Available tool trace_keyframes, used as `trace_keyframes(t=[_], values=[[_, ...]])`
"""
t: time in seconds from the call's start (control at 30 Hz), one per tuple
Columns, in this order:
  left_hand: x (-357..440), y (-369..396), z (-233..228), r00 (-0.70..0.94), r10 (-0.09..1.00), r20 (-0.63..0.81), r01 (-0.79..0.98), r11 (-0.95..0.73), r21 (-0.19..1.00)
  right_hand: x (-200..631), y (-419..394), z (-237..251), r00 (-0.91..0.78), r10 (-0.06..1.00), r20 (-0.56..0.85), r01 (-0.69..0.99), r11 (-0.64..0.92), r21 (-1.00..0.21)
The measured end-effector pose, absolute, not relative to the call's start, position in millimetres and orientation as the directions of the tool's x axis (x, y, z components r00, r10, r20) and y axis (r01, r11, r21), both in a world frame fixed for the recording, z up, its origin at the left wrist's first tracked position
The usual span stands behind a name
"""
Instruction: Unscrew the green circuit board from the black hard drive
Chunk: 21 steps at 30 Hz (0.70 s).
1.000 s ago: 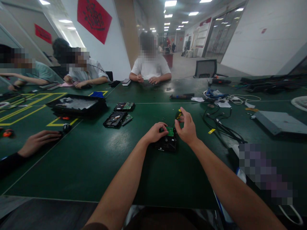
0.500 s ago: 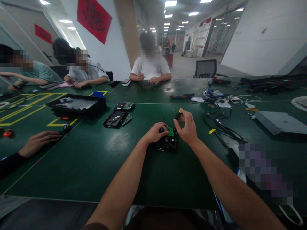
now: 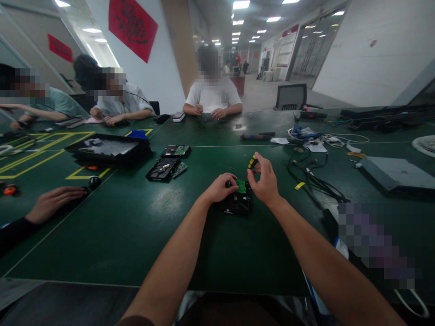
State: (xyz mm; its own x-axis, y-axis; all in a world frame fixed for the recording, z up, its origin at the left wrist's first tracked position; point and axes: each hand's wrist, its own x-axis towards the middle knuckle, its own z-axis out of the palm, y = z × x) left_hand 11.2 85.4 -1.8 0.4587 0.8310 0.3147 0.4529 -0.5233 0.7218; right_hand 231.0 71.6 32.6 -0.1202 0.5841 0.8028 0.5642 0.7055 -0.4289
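The green tabletop (image 3: 102, 240) looks smooth and glossy, throwing back a pale patch of light. On it, the hard drive (image 3: 238, 208) has a dark metal-looking casing with a dull sheen, its circuit board (image 3: 241, 186) a smooth green; the screwdriver (image 3: 252, 162) has a black-and-yellow plastic-looking handle. The flat grey case (image 3: 399, 172) appears to be matt metal (smooth on top), and the cables (image 3: 316, 189) wear dark, rubbery-looking sheathing.

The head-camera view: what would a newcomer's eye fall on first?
Probably the work near the centre: the left hand resting at a black drive with a green circuit board, the right hand holding a yellow-and-black tool beside it. Next, perhaps, the big red poster at upper left.
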Motion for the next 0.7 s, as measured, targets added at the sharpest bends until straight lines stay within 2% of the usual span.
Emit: trace_keyframes(t=[0.7], values=[[11.0, 86.8, -2.4, 0.464, 0.828, 0.315, 0.458, -0.529, 0.714, 230.3, 72.1, 32.4, -0.100, 0.562, 0.821, 0.582, 0.702, -0.410]])
